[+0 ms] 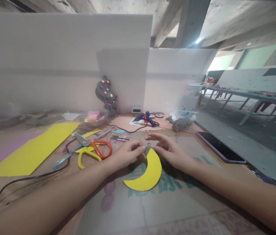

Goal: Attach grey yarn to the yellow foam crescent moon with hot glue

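Note:
A yellow paper crescent moon (153, 174) lies above the printed board, with a small grey loop (149, 144) and a bit of grey material at its upper tip. My left hand (130, 151) has thumb and fingers closed at the left side of that tip. My right hand (168, 150) is on the other side, its index finger stretched out apart from the thumb, and the thumb is by the tip. Left of my left hand lie red-handled scissors (103, 149) and yellow-handled scissors or pliers (87, 156), overlapping. Small thread snips (122, 138) lie just beyond it.
A blue glue gun (145, 119) with a black cord rests at the back near a small display (137, 110) and grey yarn (181, 124). A yellow sheet (37, 150) lies left, a phone (221, 147) right. A grey decorated crescent (103, 89) stands against the white partition (66, 49).

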### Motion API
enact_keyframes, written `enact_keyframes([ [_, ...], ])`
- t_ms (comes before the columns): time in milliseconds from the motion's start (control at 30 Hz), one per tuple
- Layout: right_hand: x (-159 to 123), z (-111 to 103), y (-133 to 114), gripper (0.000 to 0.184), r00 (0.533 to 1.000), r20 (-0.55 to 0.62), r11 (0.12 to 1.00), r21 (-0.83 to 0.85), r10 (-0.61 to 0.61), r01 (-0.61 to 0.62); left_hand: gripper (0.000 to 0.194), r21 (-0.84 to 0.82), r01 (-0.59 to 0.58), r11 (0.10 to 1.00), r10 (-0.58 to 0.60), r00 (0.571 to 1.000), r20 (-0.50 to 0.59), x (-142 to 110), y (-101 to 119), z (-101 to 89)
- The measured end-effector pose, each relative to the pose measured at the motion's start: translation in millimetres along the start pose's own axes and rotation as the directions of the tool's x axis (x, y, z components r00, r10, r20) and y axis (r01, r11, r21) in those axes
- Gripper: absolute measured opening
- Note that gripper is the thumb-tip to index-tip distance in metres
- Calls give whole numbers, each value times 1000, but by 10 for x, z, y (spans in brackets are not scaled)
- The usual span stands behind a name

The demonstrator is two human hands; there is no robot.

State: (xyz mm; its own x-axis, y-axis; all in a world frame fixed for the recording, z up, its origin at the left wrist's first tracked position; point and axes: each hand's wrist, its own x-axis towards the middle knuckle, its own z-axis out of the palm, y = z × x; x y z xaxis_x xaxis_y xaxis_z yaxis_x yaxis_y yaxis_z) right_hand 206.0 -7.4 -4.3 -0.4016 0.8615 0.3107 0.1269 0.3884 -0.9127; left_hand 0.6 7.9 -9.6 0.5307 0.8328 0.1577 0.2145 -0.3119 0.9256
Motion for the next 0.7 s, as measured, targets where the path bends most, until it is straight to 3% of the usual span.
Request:
enact_keyframes([
  [100,-2,7,17,41,999,43,1000,-4,-7,7,35,-23,12,1000,-11,1000,25,-4,23,9],
  [300,22,-18,55,30,994,17,994,-11,108,-108,37,-77,55,996,-51,997,57,-14,48,20],
  [567,45,-28,-27,15,980,-94,948,-253,175,-193,33,59,19,998,-23,998,63,-23,61,-6],
  [700,52,-15,-66,13,983,-123,937,-306,137,-168,32,99,-9,995,1,997,75,-18,48,-13],
])
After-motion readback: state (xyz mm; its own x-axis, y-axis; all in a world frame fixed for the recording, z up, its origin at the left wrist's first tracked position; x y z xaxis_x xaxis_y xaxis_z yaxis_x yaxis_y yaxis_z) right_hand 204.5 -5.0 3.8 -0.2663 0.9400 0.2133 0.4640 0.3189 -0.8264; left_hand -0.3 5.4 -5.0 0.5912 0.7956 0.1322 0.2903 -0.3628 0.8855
